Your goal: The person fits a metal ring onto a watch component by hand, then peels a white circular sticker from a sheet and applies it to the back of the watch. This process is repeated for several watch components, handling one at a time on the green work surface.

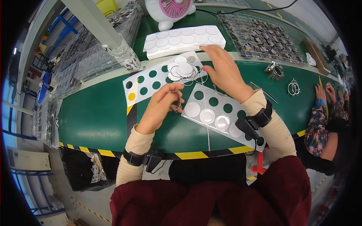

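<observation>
My left hand (158,109) is closed around a thin metallic ring (177,101), above the green bench. To its right, my right hand (226,71) is open, thumb and forefinger spread, and empty as far as I can see. Its thumb is beside a loose pile of white discs and thin rings (184,69). That pile lies on a white sheet with punched round holes (152,83). Nearer me, a second sheet of round stickers (203,107) lies at an angle, with some white discs in it and other holes showing green. Part of another ring (220,91) shows below my right hand.
A stack of white sticker sheets (184,39) lies behind the pile, before a white and pink fan (171,11). Tweezers (268,94), metal rings (293,87) and a ring bundle (274,70) are at right. A clear parts tray (260,35) stands behind; a co-worker's arm (318,120) is far right.
</observation>
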The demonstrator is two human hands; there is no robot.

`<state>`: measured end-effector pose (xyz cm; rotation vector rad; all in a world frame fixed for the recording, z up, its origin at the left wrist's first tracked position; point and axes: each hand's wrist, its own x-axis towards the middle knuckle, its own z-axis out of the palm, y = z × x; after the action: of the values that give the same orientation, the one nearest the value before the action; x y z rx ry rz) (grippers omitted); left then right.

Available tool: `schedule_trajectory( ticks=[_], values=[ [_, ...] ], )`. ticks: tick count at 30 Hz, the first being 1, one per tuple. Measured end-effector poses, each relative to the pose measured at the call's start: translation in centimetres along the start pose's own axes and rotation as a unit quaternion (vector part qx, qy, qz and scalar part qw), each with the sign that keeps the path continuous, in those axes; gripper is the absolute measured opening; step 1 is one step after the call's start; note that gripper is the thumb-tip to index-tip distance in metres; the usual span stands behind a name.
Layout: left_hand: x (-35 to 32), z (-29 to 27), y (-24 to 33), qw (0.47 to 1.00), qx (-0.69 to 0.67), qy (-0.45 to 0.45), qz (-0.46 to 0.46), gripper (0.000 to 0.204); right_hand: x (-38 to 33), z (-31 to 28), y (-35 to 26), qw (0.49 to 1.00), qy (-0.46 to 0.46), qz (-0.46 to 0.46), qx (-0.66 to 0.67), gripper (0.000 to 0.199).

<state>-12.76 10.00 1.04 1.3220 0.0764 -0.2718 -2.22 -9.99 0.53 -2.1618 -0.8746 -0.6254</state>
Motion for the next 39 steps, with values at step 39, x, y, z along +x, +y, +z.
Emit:
schedule_trajectory(
  ticks=[39],
  values=[
    [-0.7,3.9,-1.4,0.967,0.124,-0.051,-0.217,0.015,-10.1,-2.0,-2.9,0.977,-0.127,-0.148,0.085,0.055]
  ],
)
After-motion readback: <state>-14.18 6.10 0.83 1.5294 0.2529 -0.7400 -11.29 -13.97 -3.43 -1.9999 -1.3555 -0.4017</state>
